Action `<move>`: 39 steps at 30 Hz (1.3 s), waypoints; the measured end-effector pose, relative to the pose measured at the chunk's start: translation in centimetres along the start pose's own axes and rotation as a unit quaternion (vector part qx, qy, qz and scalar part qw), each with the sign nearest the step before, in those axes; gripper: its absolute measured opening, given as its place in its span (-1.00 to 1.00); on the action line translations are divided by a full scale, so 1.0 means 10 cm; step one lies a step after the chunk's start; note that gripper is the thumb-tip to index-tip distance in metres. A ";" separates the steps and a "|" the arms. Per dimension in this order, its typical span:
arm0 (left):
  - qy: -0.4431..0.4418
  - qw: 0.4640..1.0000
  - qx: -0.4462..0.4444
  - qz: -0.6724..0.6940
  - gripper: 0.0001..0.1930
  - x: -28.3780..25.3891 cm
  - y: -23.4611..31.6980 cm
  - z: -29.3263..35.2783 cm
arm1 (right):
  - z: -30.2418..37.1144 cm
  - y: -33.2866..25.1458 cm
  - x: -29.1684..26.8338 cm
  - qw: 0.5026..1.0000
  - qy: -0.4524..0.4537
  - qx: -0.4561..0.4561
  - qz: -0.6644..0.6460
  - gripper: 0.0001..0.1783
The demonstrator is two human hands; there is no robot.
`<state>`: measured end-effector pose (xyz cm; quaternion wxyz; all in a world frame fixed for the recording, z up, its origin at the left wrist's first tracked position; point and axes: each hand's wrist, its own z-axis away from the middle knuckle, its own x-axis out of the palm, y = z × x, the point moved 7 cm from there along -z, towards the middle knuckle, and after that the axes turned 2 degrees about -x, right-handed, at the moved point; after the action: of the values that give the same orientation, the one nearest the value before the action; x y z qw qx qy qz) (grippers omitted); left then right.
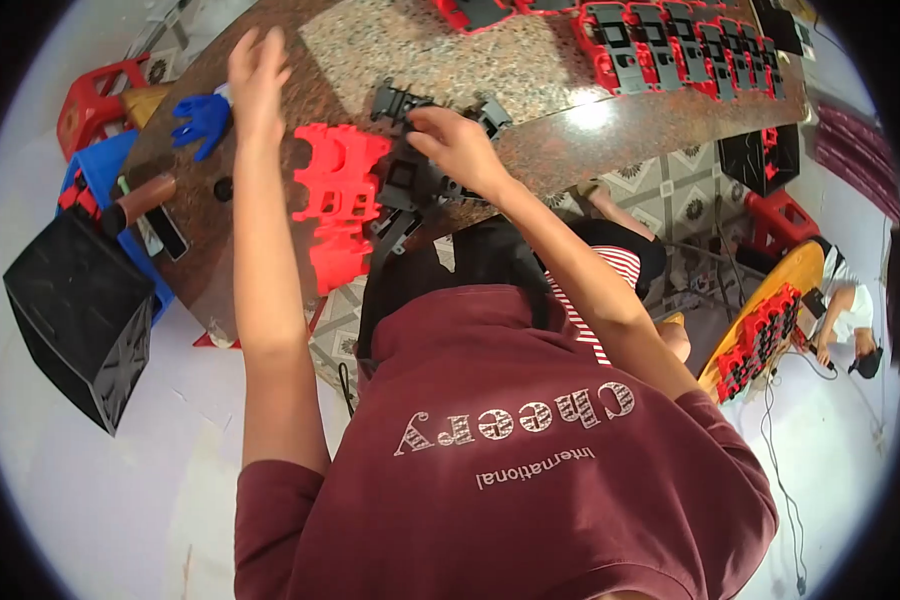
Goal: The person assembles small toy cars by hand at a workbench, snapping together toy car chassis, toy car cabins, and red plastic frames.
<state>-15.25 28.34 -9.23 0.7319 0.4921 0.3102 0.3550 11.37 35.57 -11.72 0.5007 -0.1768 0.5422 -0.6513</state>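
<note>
My left hand (258,85) is raised over the far left part of the stone table (195,180), fingers apart and holding nothing. Below and to its right lie several red plastic frames (340,190) in a column along the near edge. Beside them is a loose pile of black plastic parts (405,175), some at the table's edge by my lap. My right hand (455,145) reaches over this pile with bent fingers, its fingertips at a black plastic part (395,100). The fingers partly hide their contact with it.
Assembled red-and-black units (660,45) line the far right. Left are a blue glove (202,122), a brown cylinder (140,203), a phone (168,235) and a black-covered bin (85,300). A person in striped clothing (610,265) sits close right; another person (850,310) works at a wooden table (805,265).
</note>
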 end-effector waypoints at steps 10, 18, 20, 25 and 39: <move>-0.039 0.959 -0.164 -0.226 -0.40 -1.32 -1.34 1.52 | -0.97 -0.06 1.62 0.937 -0.208 -0.046 0.277 -0.32; 0.174 0.978 -0.114 -0.035 -0.83 -1.90 -1.50 1.42 | -0.85 -0.18 1.50 0.958 -0.093 -0.144 0.230 -0.53; 0.198 0.917 -0.146 -0.313 -0.66 -2.08 -1.31 1.50 | -0.86 0.13 1.08 0.973 0.024 -0.010 0.228 -0.57; 0.152 0.740 -0.055 -0.652 -0.12 -2.29 -1.32 1.80 | -0.30 -0.47 0.85 0.979 0.198 -0.040 0.024 -0.60; 0.052 0.896 -0.051 0.439 -0.63 -1.95 -0.68 1.83 | 0.00 -0.44 0.77 0.971 0.160 -0.089 0.154 -0.62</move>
<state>-9.87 1.32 -7.66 0.5086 0.5211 0.0824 0.6805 6.03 28.66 -10.25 0.4840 -0.0283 0.6920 -0.5348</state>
